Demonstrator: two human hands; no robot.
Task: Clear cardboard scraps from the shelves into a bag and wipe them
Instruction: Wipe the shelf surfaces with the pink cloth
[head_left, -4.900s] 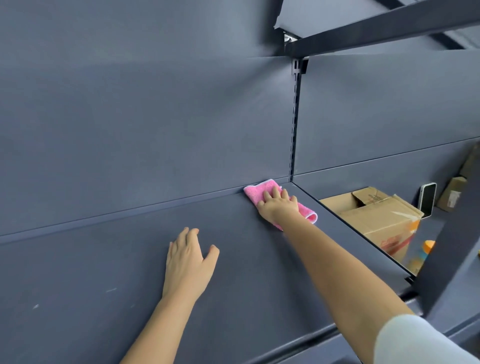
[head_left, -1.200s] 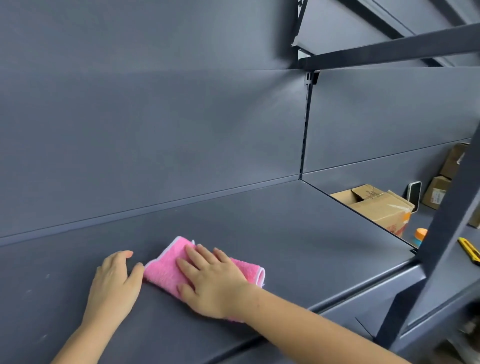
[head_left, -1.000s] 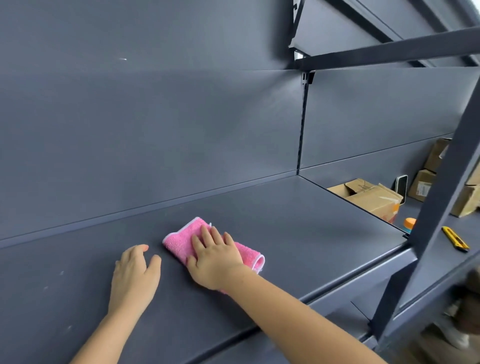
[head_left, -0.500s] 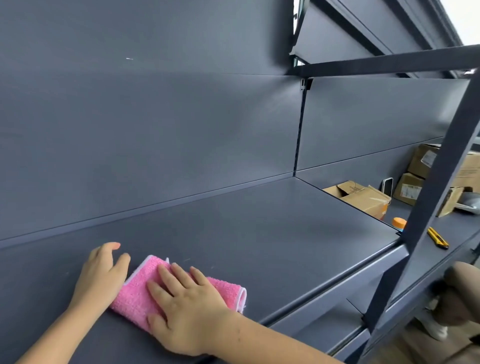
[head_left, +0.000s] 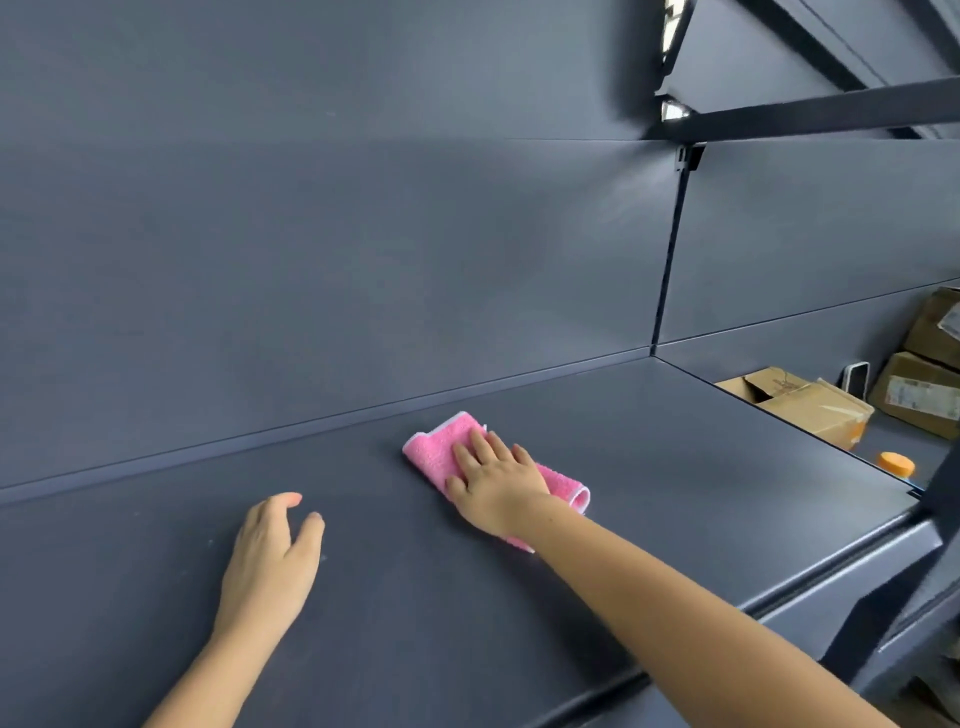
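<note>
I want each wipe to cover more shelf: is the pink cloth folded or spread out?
Folded. The pink cloth shows a doubled, looped edge at its right end, beside the right hand pressing it on the shelf.

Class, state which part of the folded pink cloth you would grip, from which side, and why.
Probably the bare far-left end of the pink cloth, pinched from above: it lies folded flat on the shelf, and the right hand covers its middle.

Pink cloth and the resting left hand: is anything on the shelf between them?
Nothing. In the head view only bare dark shelf separates the left hand from the pink cloth, which lies under the flat right hand.
</note>
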